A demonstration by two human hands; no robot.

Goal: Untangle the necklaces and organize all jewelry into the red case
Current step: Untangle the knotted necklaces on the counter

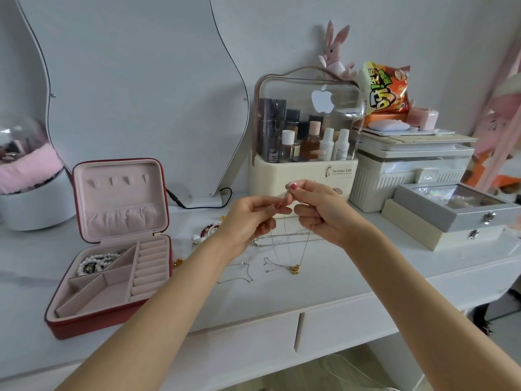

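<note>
- Left hand [251,218]: raised above the white dresser top [366,266], fingertips pinched narrow on a thin gold-pendant necklace [294,268].
- Right hand [315,204]: just beside the left, thumb and forefinger pinched on the same chain's upper end.
- Gold-pendant necklace: hangs in a loop from both hands; pendant low, at or just above the top, contact not discernible.
- Silver chains [282,239]: lying loose on the top beneath the hands; two finer ones [239,273] nearer the front edge.
- Red case [112,249]: open, left of the hands, lid upright; pearl strand [95,262] in its rear-left compartment, other compartments bare.
- Beaded bracelet [210,230]: on the top, between case and hands.
</note>
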